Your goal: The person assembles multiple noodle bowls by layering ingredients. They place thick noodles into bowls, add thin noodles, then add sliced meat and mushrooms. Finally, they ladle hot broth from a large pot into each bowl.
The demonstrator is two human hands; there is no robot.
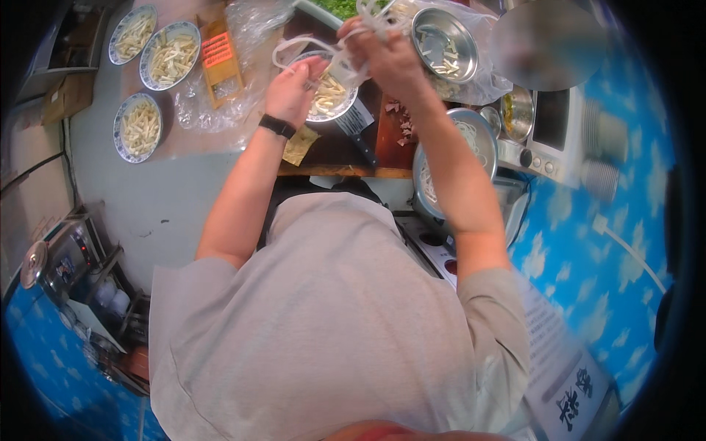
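Note:
Long, thick white noodles (300, 40) loop in the air between my two hands, over the far edge of a blue-and-white bowl (356, 99). My right hand (386, 62) is closed round a bunch of the strands. Lower and to the left, my left hand (293, 90) has its fingers bent at the bowl's left rim, with a strand running to them. The bowl holds short, pale yellow-white strips (329, 97). A steel bowl (471, 55) with a few such strips sits just right of my right hand.
Several patterned bowls (157, 143) of pale strips stand at the left, near a wooden grater (220, 59) and plastic wrap. A knife (360, 145) lies by the table's front edge, beside chopped meat (402, 121). Right of it, a metal basin (485, 121) holds noodles.

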